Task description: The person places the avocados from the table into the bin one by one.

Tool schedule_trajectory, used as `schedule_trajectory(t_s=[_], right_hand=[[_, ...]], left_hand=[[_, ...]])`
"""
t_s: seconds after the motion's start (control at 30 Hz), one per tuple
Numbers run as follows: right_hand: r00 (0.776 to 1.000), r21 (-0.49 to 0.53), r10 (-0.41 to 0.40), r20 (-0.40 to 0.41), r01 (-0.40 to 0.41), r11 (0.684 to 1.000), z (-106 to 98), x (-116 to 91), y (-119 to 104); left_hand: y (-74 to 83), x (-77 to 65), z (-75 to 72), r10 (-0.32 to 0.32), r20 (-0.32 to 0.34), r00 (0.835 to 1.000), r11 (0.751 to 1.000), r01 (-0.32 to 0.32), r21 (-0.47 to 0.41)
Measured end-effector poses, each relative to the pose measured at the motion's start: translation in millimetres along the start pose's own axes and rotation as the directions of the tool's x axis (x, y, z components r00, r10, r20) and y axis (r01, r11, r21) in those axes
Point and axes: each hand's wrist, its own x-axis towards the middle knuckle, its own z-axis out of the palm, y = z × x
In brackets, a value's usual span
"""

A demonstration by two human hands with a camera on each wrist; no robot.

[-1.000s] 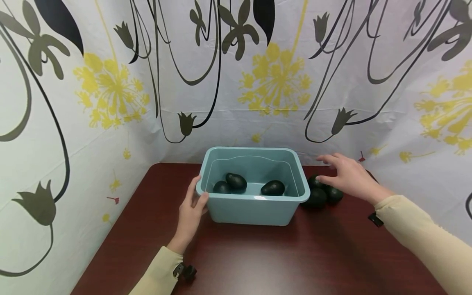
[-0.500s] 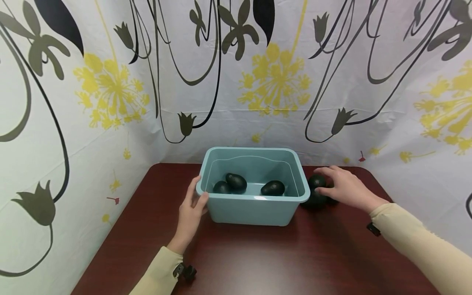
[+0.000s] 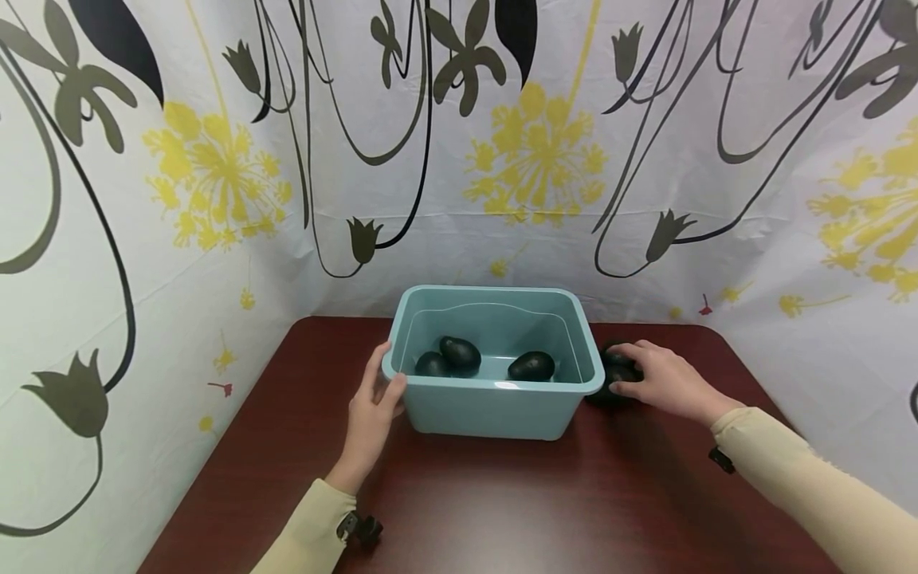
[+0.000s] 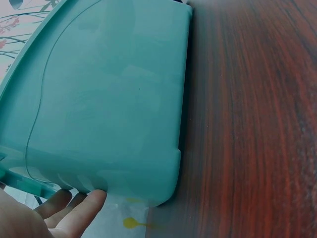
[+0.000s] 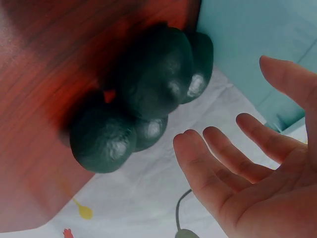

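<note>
A light blue-green plastic bin (image 3: 488,414) stands on the table with three dark avocados (image 3: 531,366) inside. My left hand (image 3: 366,422) rests at its left front corner, fingers fairly straight; the left wrist view has the fingertips (image 4: 95,199) against the bin's outer wall. Beyond the bin's right side lies a cluster of several avocados (image 3: 617,371), partly covered in the head view by my right hand (image 3: 668,383). In the right wrist view the right hand's fingers are spread and loosely bent, beside a large avocado (image 5: 153,74) and a rounder avocado (image 5: 104,139).
The dark reddish wooden table (image 3: 488,494) ends close behind the bin. A white cloth (image 3: 531,255) with floral print hangs along the back and both sides. The outside avocados lie close to the bin's right wall.
My right hand has moved down and a little left, now overlapping the avocado cluster beside the bin. The left hand and bin have stayed in place.
</note>
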Motion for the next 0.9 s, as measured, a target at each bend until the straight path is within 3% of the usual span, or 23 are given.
schedule_trajectory(t_s=[0.5, 0.9], right_hand=[[0.999, 0.034, 0.004, 0.037, -0.005, 0.999, 22.9, -7.2, 6.5], [0.999, 0.02, 0.032, 0.035, -0.032, 0.999, 27.4, -0.6, 6.8]], left_hand=[[-1.9, 0.2, -0.2, -0.002, -0.007, 1.0, 1.0, 0.002, 0.01], [-2.7, 1.0, -0.4, 0.001, -0.004, 1.0, 1.0, -0.001, -0.003]])
